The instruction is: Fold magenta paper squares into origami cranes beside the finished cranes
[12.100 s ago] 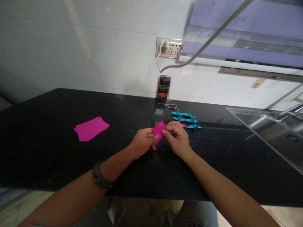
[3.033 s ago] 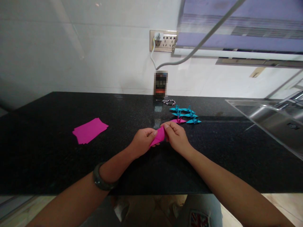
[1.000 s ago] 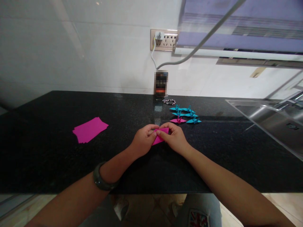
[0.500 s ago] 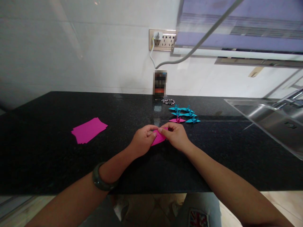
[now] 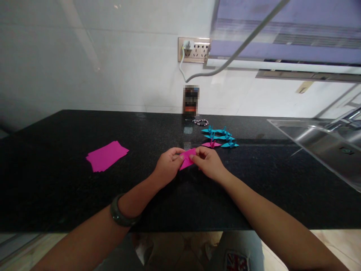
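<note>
A small folded piece of pink paper (image 5: 187, 158) sits between my two hands, just above the black counter (image 5: 56, 188). My left hand (image 5: 167, 169) pinches its left edge with thumb and fingers closed. My right hand (image 5: 207, 163) pinches its right side, fingers curled over the paper. A dark bracelet is on my left wrist. Beyond my right hand lie a finished pink paper crane (image 5: 211, 144) and several blue paper cranes (image 5: 222, 136).
A stack of flat pink paper sheets (image 5: 106, 155) lies to the left. A bead bracelet (image 5: 200, 122) and a small dark object (image 5: 191, 100) stand by the wall under a wall socket (image 5: 194, 49). A steel sink (image 5: 324, 146) lies at the right.
The pink paper has gone from a wider raised shape to a smaller flat fold between my fingers. My hands have drawn closer together and lower over the counter.
</note>
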`<state>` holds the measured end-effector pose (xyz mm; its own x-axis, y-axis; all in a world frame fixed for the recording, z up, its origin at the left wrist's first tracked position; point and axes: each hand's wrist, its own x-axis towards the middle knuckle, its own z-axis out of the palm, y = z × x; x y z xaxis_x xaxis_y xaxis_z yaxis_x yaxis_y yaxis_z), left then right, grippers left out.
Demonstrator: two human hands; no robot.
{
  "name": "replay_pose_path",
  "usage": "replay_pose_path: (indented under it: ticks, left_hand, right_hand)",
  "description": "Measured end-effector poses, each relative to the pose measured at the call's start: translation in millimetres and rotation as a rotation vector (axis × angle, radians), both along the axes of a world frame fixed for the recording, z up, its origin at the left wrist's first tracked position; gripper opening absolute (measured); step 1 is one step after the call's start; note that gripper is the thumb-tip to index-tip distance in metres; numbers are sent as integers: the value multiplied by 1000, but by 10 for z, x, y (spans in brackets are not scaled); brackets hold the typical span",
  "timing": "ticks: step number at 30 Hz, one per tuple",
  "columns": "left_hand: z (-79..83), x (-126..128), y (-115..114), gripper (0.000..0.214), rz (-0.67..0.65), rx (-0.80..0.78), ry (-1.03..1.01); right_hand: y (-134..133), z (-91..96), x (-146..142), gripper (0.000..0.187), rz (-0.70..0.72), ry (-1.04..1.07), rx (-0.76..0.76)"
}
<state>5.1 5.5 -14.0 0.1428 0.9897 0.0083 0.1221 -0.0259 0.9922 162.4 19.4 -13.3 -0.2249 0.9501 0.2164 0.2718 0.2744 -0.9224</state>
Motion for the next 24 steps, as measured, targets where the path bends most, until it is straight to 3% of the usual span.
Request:
replay_pose_path:
  ticks: [5, 8, 11, 14, 19, 24]
  left_hand:
    - [40, 15, -20, 22, -56, -54, -19]
    - [46, 6, -25, 25, -104, -71, -35]
    - [31, -2, -18, 25, -107, -64, -83]
    - [11, -3, -5, 24, -33, -22, -118]
    - [6, 8, 8, 20, 84, 51, -97]
    - [-5, 15, 17, 20, 102, 78, -68]
  right_hand:
    - [-10, 18, 32, 11, -11, -157, 329]
    - [-37, 56, 33, 14, 64, -153, 412]
    - [-62, 46, 7, 16, 15, -134, 371]
    - [-74, 9, -33, 23, -83, -128, 258]
    - [-81, -31, -91, 18, -118, -186, 89]
    - [-93, -43, -86, 17, -102, -272, 141]
